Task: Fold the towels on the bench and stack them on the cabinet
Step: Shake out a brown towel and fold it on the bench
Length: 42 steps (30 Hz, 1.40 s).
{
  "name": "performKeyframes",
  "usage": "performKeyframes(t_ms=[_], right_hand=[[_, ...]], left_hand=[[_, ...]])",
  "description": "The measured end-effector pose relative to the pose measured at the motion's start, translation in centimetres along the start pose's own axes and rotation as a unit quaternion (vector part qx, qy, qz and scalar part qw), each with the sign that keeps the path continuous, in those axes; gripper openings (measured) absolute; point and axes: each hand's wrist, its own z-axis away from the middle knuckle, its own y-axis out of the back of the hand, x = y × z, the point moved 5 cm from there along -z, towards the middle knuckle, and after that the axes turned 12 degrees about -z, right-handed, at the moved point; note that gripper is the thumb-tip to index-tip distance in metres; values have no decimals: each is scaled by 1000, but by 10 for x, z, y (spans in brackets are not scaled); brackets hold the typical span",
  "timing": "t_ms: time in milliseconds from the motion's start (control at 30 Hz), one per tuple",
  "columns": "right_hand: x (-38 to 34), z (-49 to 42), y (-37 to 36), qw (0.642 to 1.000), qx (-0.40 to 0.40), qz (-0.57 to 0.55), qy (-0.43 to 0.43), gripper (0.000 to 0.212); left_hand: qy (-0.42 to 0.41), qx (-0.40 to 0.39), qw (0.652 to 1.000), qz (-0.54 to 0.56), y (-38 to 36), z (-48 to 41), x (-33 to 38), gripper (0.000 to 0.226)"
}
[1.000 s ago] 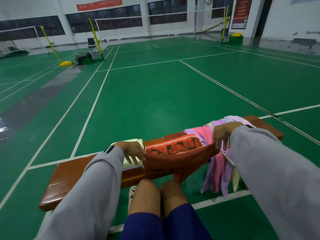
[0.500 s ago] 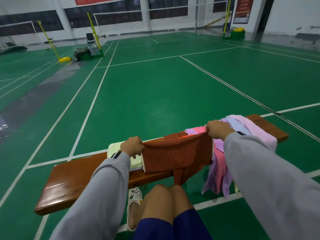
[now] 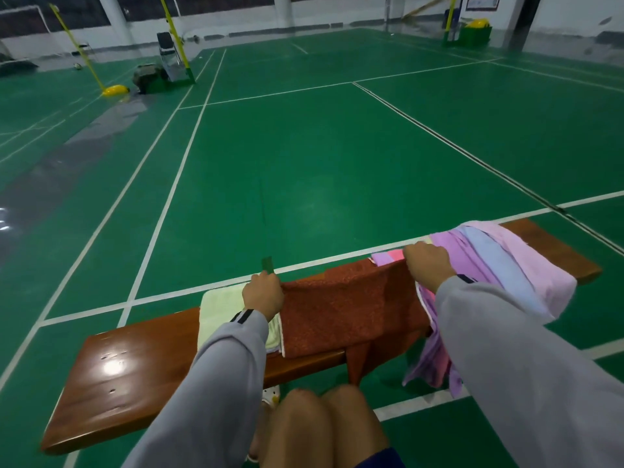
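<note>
Both hands, left hand [image 3: 264,292] and right hand [image 3: 428,261], fingers curled, pinch the red towel's [image 3: 351,309] far corners on the desk [image 3: 135,363].

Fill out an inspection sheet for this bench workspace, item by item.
Surface: brown wooden bench, scuffed at its left end.
Job's things: rust-red towel spread across the bench, hanging over the near edge; folded pale green towel to its left; heap of pink, purple and blue towels to its right; cabinet not in view.
Clutter: white clog on the floor under the bench.
Grippers: left hand and right hand each grip a far corner of the rust-red towel.
Cables: nothing seen.
Surroundings: green court floor with white lines; yellow net posts.
</note>
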Motion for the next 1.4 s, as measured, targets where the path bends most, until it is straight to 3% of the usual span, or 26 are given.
performKeyframes(t_ms=[100, 233, 467, 600, 733, 800, 867, 933, 967, 1167, 1267, 1333, 1400], right_hand=[[-1, -9, -17, 1000, -7, 3, -4, 32], [-11, -14, -38, 999, -27, -40, 9, 35], [-62, -12, -63, 983, -79, -146, 76, 30], [-94, -7, -75, 964, -170, -182, 92, 32], [-117, 2, -88, 949, -205, -220, 95, 29], [-125, 7, -91, 946, -204, -234, 91, 23], [-132, 14, -93, 942, -204, -253, 86, 21], [-137, 19, -94, 941, -205, -256, 87, 26], [-140, 21, -93, 940, -207, -255, 87, 29], [-145, 37, -90, 917, -248, -310, 46, 53], [-145, 47, -86, 901, -280, -325, 60, 70], [-145, 53, -78, 872, -314, -370, 53, 81], [-147, 62, -69, 809, -364, -462, 22, 89]], left_hand=[[-24, 2, 997, -69, -14, -13, 6, 28], [-98, -13, 993, -68, -35, -27, 17, 50], [-146, -129, 978, -72, -71, -33, 43, 71], [-131, -119, 980, -95, -69, -32, 42, 73], [-142, -77, 982, -99, -54, -31, 38, 65], [-133, -68, 988, -40, -49, -30, 35, 60], [-104, -104, 978, 150, -44, -27, 30, 42], [-48, -183, 909, 372, -41, -18, 29, 25], [-17, -205, 878, 432, -40, -14, 28, 22], [73, -293, 844, 442, -43, 14, 33, 23], [80, -248, 851, 457, -27, 15, 44, 20], [90, -210, 830, 509, -11, 16, 56, 19], [93, -185, 808, 552, 1, 16, 71, 26]])
